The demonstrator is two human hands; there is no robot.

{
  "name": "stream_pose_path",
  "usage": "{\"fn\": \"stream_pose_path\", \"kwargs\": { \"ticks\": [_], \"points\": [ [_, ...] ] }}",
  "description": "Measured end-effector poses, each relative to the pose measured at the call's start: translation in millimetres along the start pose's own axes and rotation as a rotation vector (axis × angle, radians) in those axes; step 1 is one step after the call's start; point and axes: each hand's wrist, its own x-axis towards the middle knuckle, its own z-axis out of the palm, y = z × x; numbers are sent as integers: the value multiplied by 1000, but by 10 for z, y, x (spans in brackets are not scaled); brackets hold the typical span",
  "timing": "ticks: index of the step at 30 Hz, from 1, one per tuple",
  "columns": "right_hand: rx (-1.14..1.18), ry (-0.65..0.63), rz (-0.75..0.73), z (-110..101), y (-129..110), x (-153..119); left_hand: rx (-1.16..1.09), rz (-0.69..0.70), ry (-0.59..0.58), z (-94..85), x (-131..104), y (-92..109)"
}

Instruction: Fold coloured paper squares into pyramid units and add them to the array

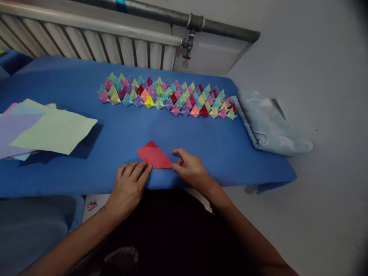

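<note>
A folded piece of red paper [155, 156] lies on the blue tablecloth [115, 134] close to the table's front edge. My left hand [130, 182] rests at the paper's lower left side, its fingers close together and their tips pressing on the edge. At the paper's right corner, my right hand [191, 166] pinches the tip between thumb and a finger, with the index finger curved above it. Beyond the hands stand rows of small folded paper pieces [159, 102] in many colours.
Loose coloured sheets [57, 130] are stacked on the left. A folded light blue cloth [261, 122] lies at the right end against the wall. Behind the table are a white radiator [109, 46], a pipe [161, 14] and a red-handled valve [186, 57].
</note>
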Motion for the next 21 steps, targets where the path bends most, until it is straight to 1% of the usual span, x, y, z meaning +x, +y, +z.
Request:
{"fn": "stream_pose_path", "kwargs": {
  "ticks": [3,6,10,13,14,15,17,18,19,20,21],
  "points": [
    [210,-29,77,10,-13,4,-49,-37,29,-9,29,17],
    [411,-67,160,2,-77,-6,-77,-42,66,-24,113,36],
    [689,-115,172,-43,-199,-60,-98,-19,121,-43,241,58],
    [818,-140,151,-99,-289,-133,-139,-32,178,-113,299,48],
    [838,-114,122,-124,-315,-157,-170,-56,197,-157,311,33],
    [839,-56,74,-153,-339,-179,-217,-90,212,-211,320,12],
    [759,124,-58,-217,-382,-205,-379,-169,203,-334,339,-48],
    [689,200,-123,-247,-402,-208,-491,-205,167,-395,350,-81],
    [618,231,-172,-270,-421,-204,-613,-234,109,-448,364,-115],
    [564,203,-198,-283,-437,-194,-722,-259,51,-489,379,-145],
    [541,125,-198,-283,-450,-178,-808,-282,-1,-517,395,-172]
  ]
}}
